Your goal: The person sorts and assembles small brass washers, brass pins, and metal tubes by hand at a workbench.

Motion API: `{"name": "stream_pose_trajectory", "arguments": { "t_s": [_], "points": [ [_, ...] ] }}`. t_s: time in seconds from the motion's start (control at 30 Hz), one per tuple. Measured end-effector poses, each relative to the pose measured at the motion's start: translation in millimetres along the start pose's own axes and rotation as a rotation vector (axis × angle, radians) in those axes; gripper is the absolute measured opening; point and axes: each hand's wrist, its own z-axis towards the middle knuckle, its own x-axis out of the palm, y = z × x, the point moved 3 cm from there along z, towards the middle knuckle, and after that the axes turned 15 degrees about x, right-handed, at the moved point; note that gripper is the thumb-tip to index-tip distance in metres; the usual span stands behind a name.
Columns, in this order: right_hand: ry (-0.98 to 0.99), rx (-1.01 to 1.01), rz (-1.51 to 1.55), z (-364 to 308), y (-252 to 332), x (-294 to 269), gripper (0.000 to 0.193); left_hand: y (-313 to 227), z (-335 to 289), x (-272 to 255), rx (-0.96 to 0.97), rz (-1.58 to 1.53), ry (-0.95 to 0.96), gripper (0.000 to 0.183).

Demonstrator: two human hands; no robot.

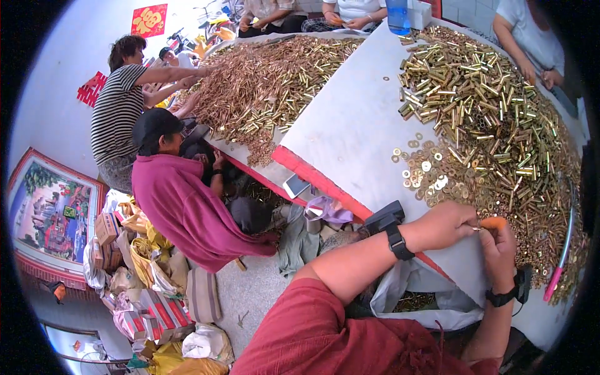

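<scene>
Grey and slanting, the bench point(350, 119) is filling the middle of the view, a red strip running along its near edge. At that edge the person's two hands are meeting. The right hand point(500, 247) is pinching a small orange piece point(494, 222) between its fingertips, grip closed on it. The left hand point(445, 224) is curling in against the same spot, fingertips touching a tiny metal part point(477, 229) just beside the orange piece; whether it is truly clamped there cannot be told. Both wrists are wearing black bands.

Just above the hands a scatter of flat brass washers point(431, 172) is lying on the bench, and beyond it a big heap of short brass tubes point(494, 112) is spreading to the right. A pink-handled tool point(558, 275) is resting at the heap's right rim. A blue bottle point(398, 15) is standing at the far end. Further left a second, copper-coloured heap point(262, 81) is covering another surface, where a person in a striped shirt point(119, 103) is reaching in and a person in a magenta top point(187, 206) is bending low beside it.
</scene>
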Motion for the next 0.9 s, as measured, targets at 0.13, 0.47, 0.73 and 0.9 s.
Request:
{"name": "stream_pose_trajectory", "arguments": {
  "t_s": [0.13, 0.47, 0.73, 0.9],
  "points": [
    [-0.039, -0.04, -0.109, 2.2, -5.5, -2.4, 0.01, -1.1, 0.0, -0.5, 0.033, -0.004, -0.006, 0.017],
    [-0.026, 0.121, 0.111, -1.4, -0.5, 4.0, 0.015, -0.7, -1.1, -3.2, 0.036, -0.032, -0.052, 0.015],
    [0.038, 0.109, 0.051, 3.7, -20.5, -0.8, 0.015, 1.9, -1.4, -0.7, 0.061, -0.002, -0.061, 0.018],
    [-0.009, 0.091, -0.183, 7.7, -29.6, -10.0, 0.015, 0.1, -2.2, -2.6, 0.04, 0.001, -0.056, 0.018]
  ]
}}
